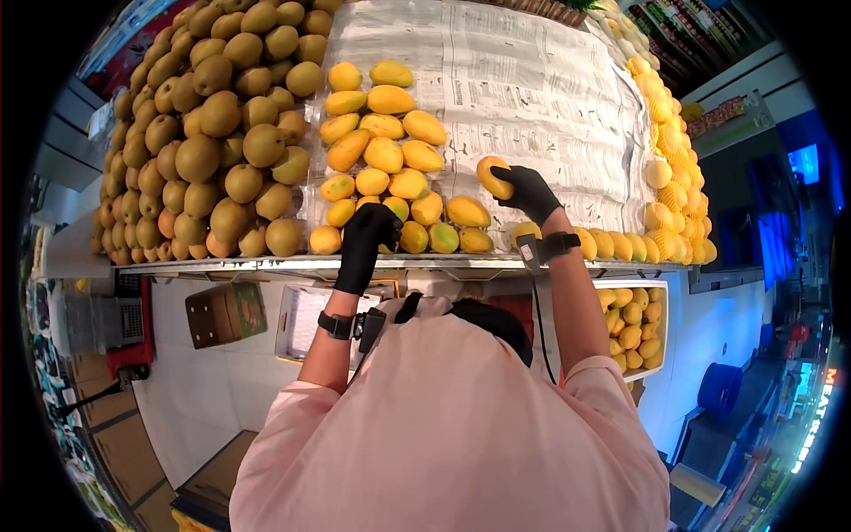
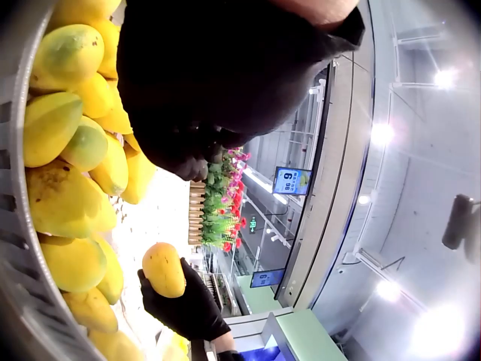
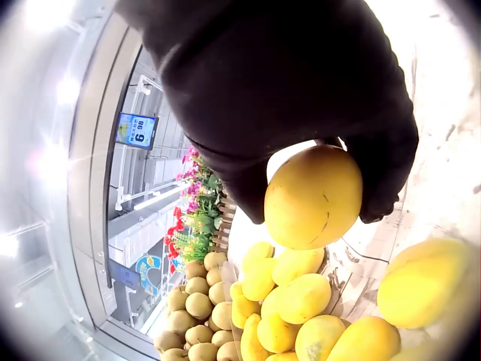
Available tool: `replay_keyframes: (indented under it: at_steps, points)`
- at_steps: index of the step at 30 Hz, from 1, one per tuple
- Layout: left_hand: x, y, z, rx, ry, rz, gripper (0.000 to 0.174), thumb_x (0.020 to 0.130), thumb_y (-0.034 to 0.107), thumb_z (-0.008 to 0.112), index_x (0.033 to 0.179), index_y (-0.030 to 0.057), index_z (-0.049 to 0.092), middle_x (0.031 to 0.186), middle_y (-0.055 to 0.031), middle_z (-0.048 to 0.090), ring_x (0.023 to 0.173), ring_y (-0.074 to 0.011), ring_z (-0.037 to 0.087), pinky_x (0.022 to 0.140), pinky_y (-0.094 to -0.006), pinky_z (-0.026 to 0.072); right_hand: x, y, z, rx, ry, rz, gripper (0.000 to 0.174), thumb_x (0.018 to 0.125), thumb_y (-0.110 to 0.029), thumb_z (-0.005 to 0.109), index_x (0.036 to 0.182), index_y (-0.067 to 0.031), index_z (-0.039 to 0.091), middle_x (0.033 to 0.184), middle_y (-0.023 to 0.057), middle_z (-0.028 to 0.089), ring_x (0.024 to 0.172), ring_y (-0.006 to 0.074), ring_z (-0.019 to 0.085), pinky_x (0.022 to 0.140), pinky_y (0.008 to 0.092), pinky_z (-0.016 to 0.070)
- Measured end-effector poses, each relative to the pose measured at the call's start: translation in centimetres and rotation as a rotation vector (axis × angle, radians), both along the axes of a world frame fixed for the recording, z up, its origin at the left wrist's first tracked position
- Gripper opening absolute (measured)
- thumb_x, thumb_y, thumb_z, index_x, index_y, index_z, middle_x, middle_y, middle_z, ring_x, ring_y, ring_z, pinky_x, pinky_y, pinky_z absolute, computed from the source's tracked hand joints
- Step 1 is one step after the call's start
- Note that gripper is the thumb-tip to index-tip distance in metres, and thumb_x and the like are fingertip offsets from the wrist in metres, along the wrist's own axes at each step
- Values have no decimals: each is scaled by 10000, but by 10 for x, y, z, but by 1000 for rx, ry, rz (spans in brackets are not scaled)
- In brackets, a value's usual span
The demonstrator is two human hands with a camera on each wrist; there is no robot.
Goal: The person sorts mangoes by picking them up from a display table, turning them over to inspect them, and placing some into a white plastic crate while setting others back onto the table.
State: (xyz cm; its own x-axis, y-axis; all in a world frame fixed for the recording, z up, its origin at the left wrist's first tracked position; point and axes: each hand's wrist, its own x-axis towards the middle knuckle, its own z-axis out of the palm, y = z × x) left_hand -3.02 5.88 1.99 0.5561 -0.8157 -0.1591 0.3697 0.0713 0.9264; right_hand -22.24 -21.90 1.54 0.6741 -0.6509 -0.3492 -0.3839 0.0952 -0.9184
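Observation:
My black-gloved right hand (image 1: pixel 530 195) grips a yellow mango (image 1: pixel 494 178) above the newspaper-lined display. In the right wrist view, thumb and fingers wrap the mango (image 3: pixel 313 197) from both sides. The gloved left hand (image 1: pixel 368 239) hovers over the near edge of the mango rows (image 1: pixel 383 154), its fingers loosely curled. No fruit shows in it in the left wrist view, where the back of the hand (image 2: pixel 218 83) fills the top and the palm side is hidden. Mangoes (image 2: pixel 68 188) lie just beside it, along the rim.
Round brown pears (image 1: pixel 222 133) are piled left of the mangoes. Newspaper (image 1: pixel 541 89) covers the display to the right, bordered by fruit in yellow foam nets (image 1: pixel 669 137). A white crate (image 1: pixel 665 332) of mangoes stands below at right. The display's metal edge (image 1: pixel 425 262) runs before me.

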Motion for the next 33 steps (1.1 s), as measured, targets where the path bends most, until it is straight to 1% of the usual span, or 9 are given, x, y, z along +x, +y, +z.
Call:
replay_keyframes:
  at_steps: [3, 8, 15, 18, 22, 25, 26, 29, 33]
  points:
    - [-3, -12, -1, 17, -30, -106, 207, 960, 227, 535, 955, 28, 589, 840, -44, 647, 685, -106, 600, 612, -245, 488, -6, 17, 12, 272, 115, -205, 458, 784, -420, 739, 1046, -57, 642, 888, 42, 618, 737, 144, 598, 661, 308, 509]
    - [-10, -26, 4, 29, -43, -191, 219, 958, 227, 538, 937, 14, 586, 825, -41, 637, 678, -106, 598, 629, -237, 484, -8, 19, -19, 236, 72, -173, 467, 773, -410, 756, 1035, -38, 654, 874, 30, 620, 748, 120, 583, 654, 264, 472]
    - [-11, -28, -1, 32, 8, -193, 196, 949, 206, 556, 943, 13, 587, 824, -47, 637, 677, -106, 599, 618, -240, 487, -7, 20, -17, 219, -138, -271, 464, 824, -323, 730, 1137, 1, 617, 933, 58, 638, 812, 142, 620, 678, 272, 525]
    - [-10, -33, 3, 15, -35, -191, 203, 937, 190, 587, 1022, 6, 586, 872, -64, 641, 714, -121, 621, 644, -253, 513, -14, 22, 1, 132, -220, -198, 520, 827, -324, 731, 1202, 2, 576, 1006, 84, 636, 867, 165, 636, 711, 295, 557]
    - [-12, -55, 20, 13, -17, -336, 368, 946, 175, 586, 1269, 31, 485, 1135, -106, 605, 932, -193, 648, 817, -318, 544, -13, 47, 54, 321, -339, -95, 533, 852, -255, 706, 1284, -11, 511, 1105, 97, 609, 970, 175, 621, 786, 316, 556]
    - [-23, -66, 38, -112, 110, -379, 478, 917, 160, 629, 1337, 35, 439, 1131, -122, 593, 945, -182, 645, 773, -301, 564, -9, 64, 69, -54, -289, 76, 537, 837, -239, 718, 1273, -1, 514, 1129, 93, 605, 1004, 161, 598, 867, 309, 522]
    - [-23, -71, 42, -93, 144, -436, 573, 892, 138, 659, 1391, 54, 388, 1208, -143, 561, 986, -190, 634, 826, -314, 558, -8, 64, 68, -160, -258, 111, 549, 804, -178, 746, 1267, 4, 514, 1165, 89, 596, 1032, 152, 582, 918, 297, 490]
    - [-26, -79, 43, -90, -126, -450, 633, 853, 95, 694, 1400, 60, 377, 1252, -153, 535, 973, -185, 637, 852, -306, 548, -6, 80, 84, -207, -233, 162, 524, 827, -94, 710, 1299, -18, 494, 1214, 85, 577, 1121, 161, 539, 936, 324, 478]
    - [-28, -78, 40, -169, -177, -398, 702, 784, 35, 742, 1391, 65, 391, 1297, -132, 508, 1071, -182, 586, 880, -311, 536, -17, 82, 85, -221, -301, 72, 633, 744, -49, 777, 1302, -17, 479, 1213, 95, 586, 1021, 168, 618, 874, 297, 516]
